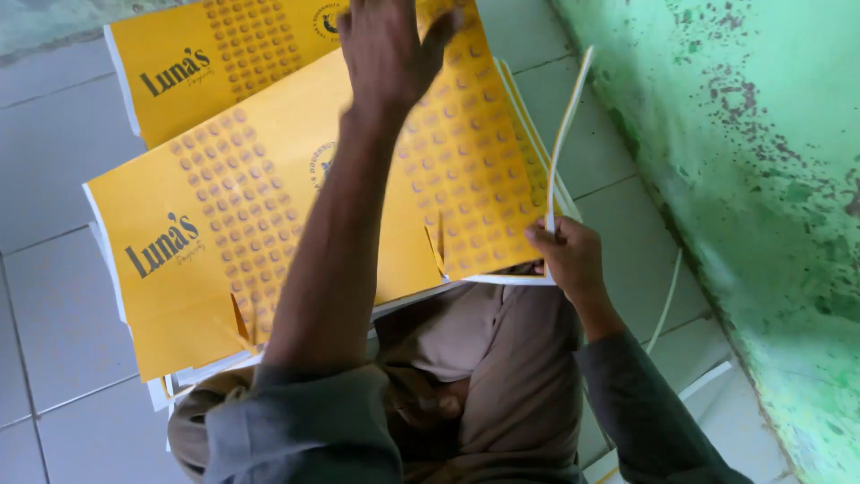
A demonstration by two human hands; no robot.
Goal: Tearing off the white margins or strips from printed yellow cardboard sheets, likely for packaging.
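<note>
A stack of flat yellow printed cardboard box blanks (224, 206) lies across my lap, dotted with a brown pattern. My left hand (387, 49) reaches forward over the top sheet, fingers spread, palm down on or just above it. My right hand (566, 255) pinches the near right edge of a thin white-backed sheet (566, 125) that stands up on edge beside the stack. A second yellow blank (179, 63) shows further out, under the top one.
Pale grey floor tiles (54, 161) lie to the left. A green, stained wall (761, 179) runs along the right. More white card pieces (708, 381) rest on the floor near the wall. My brown trousers (502, 376) fill the bottom middle.
</note>
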